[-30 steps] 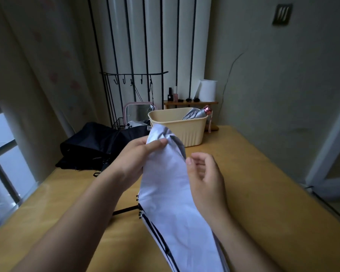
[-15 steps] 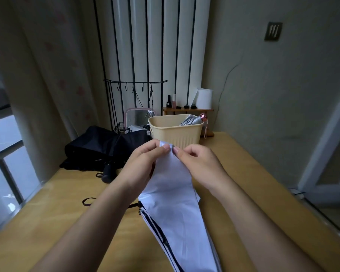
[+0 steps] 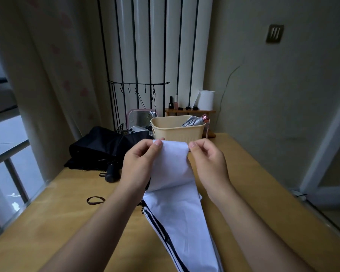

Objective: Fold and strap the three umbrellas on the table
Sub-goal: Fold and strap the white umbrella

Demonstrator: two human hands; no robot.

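Observation:
A white umbrella (image 3: 177, 211) with black stripes along one edge lies lengthwise on the wooden table (image 3: 253, 193), running toward me. My left hand (image 3: 139, 165) pinches the left corner of its far canopy panel, and my right hand (image 3: 208, 161) pinches the right corner, so the panel is stretched flat between them. A black umbrella (image 3: 98, 150) lies crumpled at the back left, its handle (image 3: 111, 172) pointing toward me. A silver umbrella (image 3: 194, 121) with a pink handle sits in the beige basket (image 3: 177, 132).
A dark strap loop (image 3: 95, 200) lies on the table left of the white umbrella. Behind the basket are a pink-framed mirror (image 3: 139, 118), a wire rack with hooks (image 3: 137, 89) and a small shelf with bottles (image 3: 188, 109). A window is to the left.
Both hands first met at the tip of the white canopy panel, then drew apart sideways, spreading its far edge flat. The camera tilted slightly upward.

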